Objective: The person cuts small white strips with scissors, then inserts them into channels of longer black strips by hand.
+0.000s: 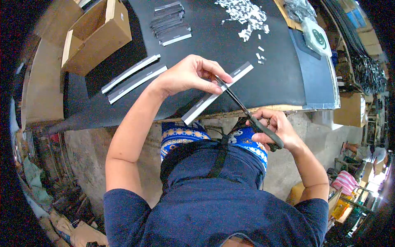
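Observation:
My left hand (197,76) pinches the middle of a long black-and-white label strip (201,108), which slants from lower left to upper right over the table's front edge. Small printed words show on its dark half. In my right hand (271,125) is a pair of scissors (242,108) with dark handles, my fingers through the loops. Their blades reach up to the strip beside my left fingertips; whether they are parted there I cannot make out. Two bundles of like strips, an upper one (131,74) and a lower one (138,84), lie left of my left hand.
Many small cut label pieces (247,16) are heaped at the back of the dark table (279,82), a few scattered nearer. A pile of strips (170,24) lies at the back middle. An open cardboard box (98,37) stands left; a plastic-wrapped packet (317,37) lies right.

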Available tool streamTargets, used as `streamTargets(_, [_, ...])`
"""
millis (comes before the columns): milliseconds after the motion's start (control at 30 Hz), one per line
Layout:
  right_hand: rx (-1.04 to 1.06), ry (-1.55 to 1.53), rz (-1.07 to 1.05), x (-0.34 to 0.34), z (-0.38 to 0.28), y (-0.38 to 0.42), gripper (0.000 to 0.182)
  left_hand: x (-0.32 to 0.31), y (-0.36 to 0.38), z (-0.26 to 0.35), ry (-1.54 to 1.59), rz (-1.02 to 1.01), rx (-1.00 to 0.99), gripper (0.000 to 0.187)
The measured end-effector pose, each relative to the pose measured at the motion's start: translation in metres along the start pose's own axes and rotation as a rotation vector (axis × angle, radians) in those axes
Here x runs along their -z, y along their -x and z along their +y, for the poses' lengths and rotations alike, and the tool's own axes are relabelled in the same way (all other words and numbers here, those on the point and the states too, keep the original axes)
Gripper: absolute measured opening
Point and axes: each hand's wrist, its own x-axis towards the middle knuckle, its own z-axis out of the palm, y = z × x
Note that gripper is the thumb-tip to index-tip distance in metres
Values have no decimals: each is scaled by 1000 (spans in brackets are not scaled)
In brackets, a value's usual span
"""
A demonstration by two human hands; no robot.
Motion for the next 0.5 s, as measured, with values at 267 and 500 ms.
streamTargets(267, [16, 18, 29, -2, -1, -2, 36, 0, -2, 1, -31, -5, 5, 31])
streamTargets(500, [11, 32, 40, -1, 1, -3, 38, -1, -3, 1, -48, 4, 10, 30])
